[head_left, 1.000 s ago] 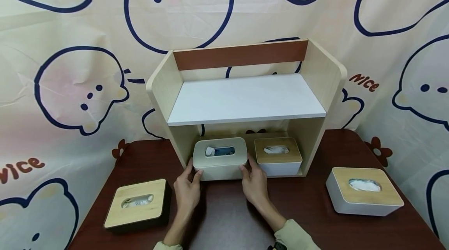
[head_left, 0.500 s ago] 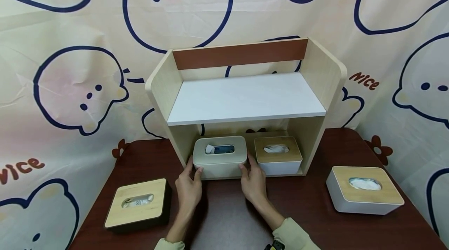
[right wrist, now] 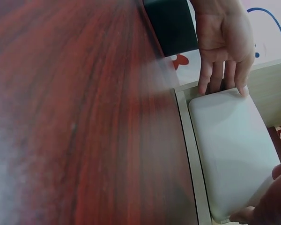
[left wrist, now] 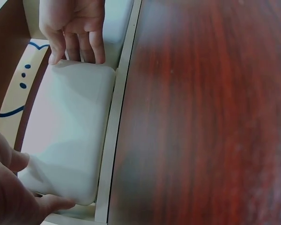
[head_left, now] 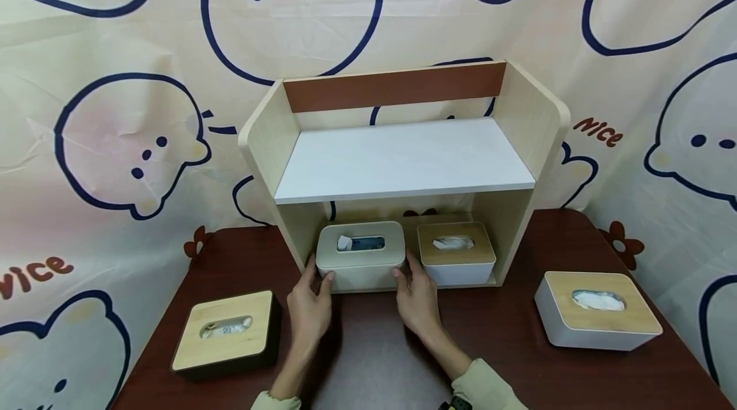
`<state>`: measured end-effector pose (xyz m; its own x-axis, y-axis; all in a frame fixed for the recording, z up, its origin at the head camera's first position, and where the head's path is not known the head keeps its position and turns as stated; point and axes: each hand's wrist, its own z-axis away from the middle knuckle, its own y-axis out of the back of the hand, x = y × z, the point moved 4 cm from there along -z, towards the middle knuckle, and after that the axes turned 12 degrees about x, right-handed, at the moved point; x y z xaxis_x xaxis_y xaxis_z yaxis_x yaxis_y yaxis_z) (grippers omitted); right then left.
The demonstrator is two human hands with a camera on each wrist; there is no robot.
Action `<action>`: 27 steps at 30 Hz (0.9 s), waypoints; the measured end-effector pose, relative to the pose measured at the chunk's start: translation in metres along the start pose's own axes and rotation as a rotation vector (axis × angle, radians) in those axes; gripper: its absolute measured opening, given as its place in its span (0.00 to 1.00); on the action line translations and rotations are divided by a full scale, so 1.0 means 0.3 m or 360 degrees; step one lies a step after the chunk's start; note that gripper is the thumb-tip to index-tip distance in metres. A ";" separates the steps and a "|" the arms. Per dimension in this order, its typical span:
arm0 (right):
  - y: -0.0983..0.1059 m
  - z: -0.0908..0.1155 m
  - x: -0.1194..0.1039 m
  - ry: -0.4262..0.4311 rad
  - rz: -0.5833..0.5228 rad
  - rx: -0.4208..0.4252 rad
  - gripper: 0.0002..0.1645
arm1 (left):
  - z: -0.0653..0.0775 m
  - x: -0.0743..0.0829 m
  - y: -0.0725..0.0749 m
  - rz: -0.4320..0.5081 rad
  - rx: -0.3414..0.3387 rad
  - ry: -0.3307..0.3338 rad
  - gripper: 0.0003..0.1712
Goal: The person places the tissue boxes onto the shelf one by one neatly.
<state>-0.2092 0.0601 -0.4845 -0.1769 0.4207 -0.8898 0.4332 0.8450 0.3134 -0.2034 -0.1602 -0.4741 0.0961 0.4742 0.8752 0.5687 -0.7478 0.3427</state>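
A pale grey-green tissue box (head_left: 363, 277) sits at the left of the shelf unit's lower compartment, its oval slot showing tissue. My left hand (head_left: 309, 312) grips its left end, thumb at the front corner and fingers along the side. At the other end my right hand (head_left: 417, 302) holds it the same way, fingers reaching into the gap beside a white tissue box with a wooden lid (head_left: 460, 276). Both wrist views show the smooth front of the grey-green tissue box (left wrist: 70, 126) between the hands, just behind the unit's bottom front edge (right wrist: 191, 150).
A dark tissue box with a light wooden lid (head_left: 221, 349) lies on the table (head_left: 380, 365) at the left. Another white wooden-lidded tissue box (head_left: 581, 331) stands at the right. The white upper shelf (head_left: 403, 160) overhangs the compartment, between upright side panels (head_left: 532, 122).
The head view has shifted very slightly. Both hands keep their hold on the grey-green tissue box, which stays in practically the same place in the compartment.
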 end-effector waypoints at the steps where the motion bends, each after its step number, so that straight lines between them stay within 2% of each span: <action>1: 0.003 0.002 -0.001 0.0000 -0.0006 -0.0010 0.34 | 0.001 0.002 0.003 0.0001 -0.0010 0.0009 0.34; 9: 0.027 0.036 -0.006 0.0007 -0.0073 -0.0137 0.36 | 0.020 0.002 0.034 -0.0028 -0.0090 0.0063 0.38; 16: 0.052 0.080 0.005 -0.0054 -0.0062 -0.0202 0.38 | 0.058 0.005 0.076 -0.0114 -0.0173 0.0093 0.39; 27: 0.074 0.157 -0.027 -0.0099 -0.0045 -0.0315 0.37 | 0.105 0.011 0.170 -0.0152 -0.0181 0.0118 0.40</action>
<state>-0.1566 0.0600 -0.4859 -0.1291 0.3798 -0.9160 0.2459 0.9072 0.3415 -0.1482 -0.1821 -0.4646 -0.0171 0.5132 0.8581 0.4759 -0.7506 0.4584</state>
